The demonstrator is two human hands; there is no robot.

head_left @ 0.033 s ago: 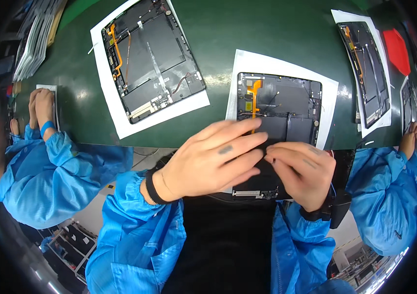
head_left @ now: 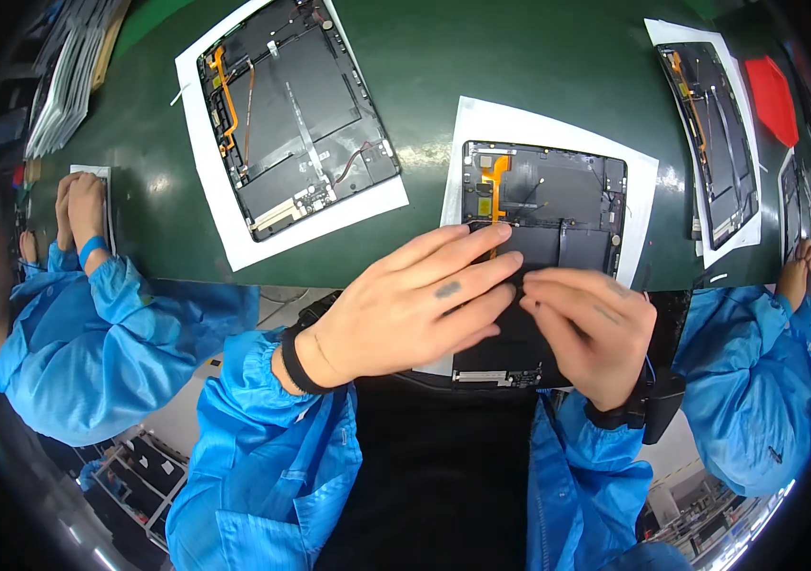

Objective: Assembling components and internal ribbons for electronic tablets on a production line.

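Observation:
An opened tablet housing (head_left: 584, 181), black inside with an orange flat ribbon cable (head_left: 494, 176), lies before me, its near end over the table edge. Across its middle stretches my left hand (head_left: 415, 300), palm down and fingers extended, hiding part of the housing. On the right side my right hand (head_left: 591, 328) is held low over the housing, thumb and fingers pinched together. Whatever is between those fingertips is hidden. Below the hands a strip of small circuit board (head_left: 496, 378) shows at the housing's near end. White paper (head_left: 642, 190) lies under the housing.
Another opened tablet (head_left: 296, 114) on white paper lies at the back left of the green table (head_left: 444, 57). A third tablet (head_left: 710, 143) and a red tray (head_left: 771, 100) are at the right. Co-workers in blue sleeves (head_left: 125, 314) sit on both sides.
My left fingers have shifted slightly up and to the right over the housing. My right hand has moved a little to the right, still pinched.

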